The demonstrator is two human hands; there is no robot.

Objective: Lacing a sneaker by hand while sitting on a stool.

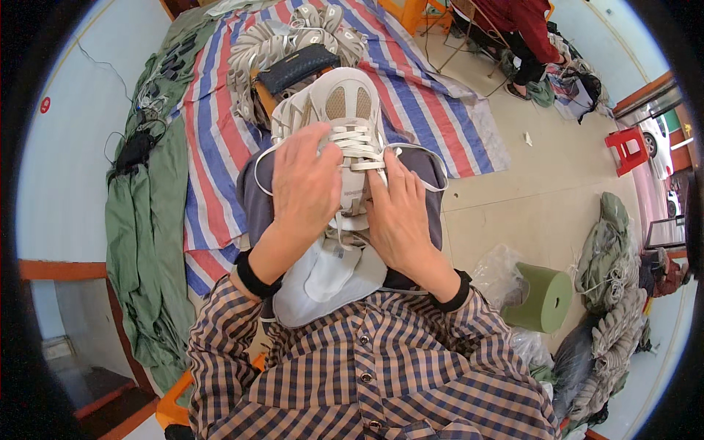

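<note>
A beige and white sneaker (357, 191) rests on my lap with its toe pointing away from me. White shoelaces (357, 144) run crosswise over its tongue. My left hand (308, 176) is curled at the left side of the lacing, fingers closed on a shoelace; motion smears its fingertips a little. On the other side my right hand (400, 205) has its fingers pressed together at the lace edge, on a shoelace that loops out to the right. A second similar sneaker (290, 114) lies against the left side, partly hidden. Pale grey padded material (323, 275) covers my lap near the heel.
Ahead, a pile of similar sneakers (257, 51) lies on a striped sheet (209, 125), with a black woven pouch (301, 67) close by. Green cloth (139, 242) runs along the left. To the right are a green roll-shaped stool (543, 297), a red stool (625, 152) and another person (532, 33).
</note>
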